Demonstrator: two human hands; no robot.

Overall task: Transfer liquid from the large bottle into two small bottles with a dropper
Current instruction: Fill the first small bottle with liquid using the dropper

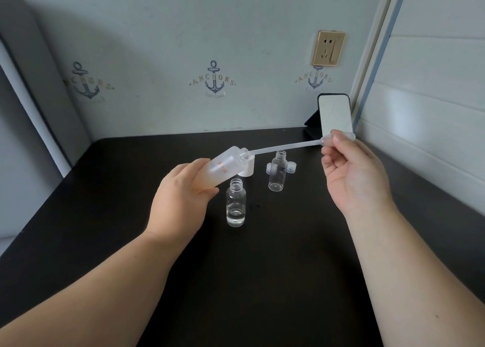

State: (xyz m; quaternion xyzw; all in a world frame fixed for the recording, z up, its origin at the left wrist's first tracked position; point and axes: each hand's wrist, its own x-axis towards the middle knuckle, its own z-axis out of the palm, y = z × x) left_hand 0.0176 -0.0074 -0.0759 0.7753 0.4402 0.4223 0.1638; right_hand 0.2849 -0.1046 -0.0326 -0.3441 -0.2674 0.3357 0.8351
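The left hand (181,197) grips the large bottle (221,167) tilted above the table (105,215), while the right hand (349,173) pinches the dropper (288,146) bulb, tip at the bottle's mouth. The dropper looks light and soft (squeeze gently); the frosted bottle seems rigid, best held mid-body.

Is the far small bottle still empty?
Yes, the far small bottle shows no liquid at its base, while the near small bottle has a clear layer at the bottom.
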